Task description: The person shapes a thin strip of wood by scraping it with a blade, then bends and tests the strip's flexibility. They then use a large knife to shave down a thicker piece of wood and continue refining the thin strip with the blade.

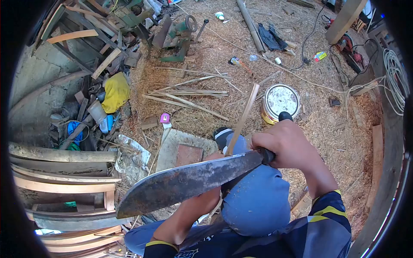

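Note:
My right hand (282, 144) is closed round the dark handle of a machete (189, 180). Its broad, stained blade points left across my lap, over my bent knee. Behind the blade, my left hand (214, 156) is mostly hidden; only a small part shows above the edge, beside a wooden strip (244, 116). That strip rises at a slant past my shoe, its lower part covered by the blade, and appears held in my left hand. Below and left of the strip, a reddish-brown block (189, 155) lies on a flat grey slab (167, 150).
A lidded paint can (282, 101) stands just beyond my right hand. Thin wooden strips (189, 92) lie on the shavings ahead, near a pink tape measure (165, 118). A green metal machine (176, 38) stands farther off. Curved timbers (64, 185) line the left; coiled rope (395, 77) hangs right.

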`<state>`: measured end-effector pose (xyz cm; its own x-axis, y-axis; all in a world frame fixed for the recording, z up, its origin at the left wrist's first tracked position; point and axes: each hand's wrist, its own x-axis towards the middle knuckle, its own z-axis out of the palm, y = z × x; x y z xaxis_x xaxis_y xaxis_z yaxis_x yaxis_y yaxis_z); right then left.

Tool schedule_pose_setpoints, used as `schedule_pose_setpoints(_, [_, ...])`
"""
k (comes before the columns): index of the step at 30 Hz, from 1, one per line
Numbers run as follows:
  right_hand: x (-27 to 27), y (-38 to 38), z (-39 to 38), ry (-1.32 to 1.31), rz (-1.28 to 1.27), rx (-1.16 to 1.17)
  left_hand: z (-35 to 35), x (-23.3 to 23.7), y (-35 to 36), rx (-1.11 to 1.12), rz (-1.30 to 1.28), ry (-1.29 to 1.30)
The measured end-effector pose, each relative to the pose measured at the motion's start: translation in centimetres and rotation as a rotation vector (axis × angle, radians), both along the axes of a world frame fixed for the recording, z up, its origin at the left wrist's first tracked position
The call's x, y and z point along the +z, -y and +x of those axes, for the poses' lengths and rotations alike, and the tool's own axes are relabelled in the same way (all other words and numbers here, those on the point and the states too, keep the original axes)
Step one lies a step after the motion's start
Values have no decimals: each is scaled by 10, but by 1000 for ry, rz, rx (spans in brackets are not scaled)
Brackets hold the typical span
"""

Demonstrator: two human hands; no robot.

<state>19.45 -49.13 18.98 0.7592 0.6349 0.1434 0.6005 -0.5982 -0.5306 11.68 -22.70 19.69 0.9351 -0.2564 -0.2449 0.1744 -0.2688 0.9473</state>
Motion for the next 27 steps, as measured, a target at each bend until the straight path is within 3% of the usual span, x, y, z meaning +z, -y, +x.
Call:
schedule_pose_setpoints(4, [0, 0, 0, 12, 18, -2, -5, -12, -2, 31, -125, 13])
schedule_pose_setpoints(13, [2, -1, -1, 28, -2, 1, 7, 23, 5, 24, 50, -225])
schedule_pose_setpoints(17, [3, -2, 0, 30, -8, 5, 8, 21, 3, -2, 51, -167])
schedule_pose_setpoints(22, [2, -3, 0, 52, -22, 7, 7, 8, -4, -115, 171, 159])
schedule_pose_setpoints(24, [6, -4, 0, 66, -5, 9, 4, -4, -4, -73, 150, 121])
schedule_pose_setpoints(27, [8, -3, -4, 121, -11, -9, -1, -2, -4, -209, 436, 247])
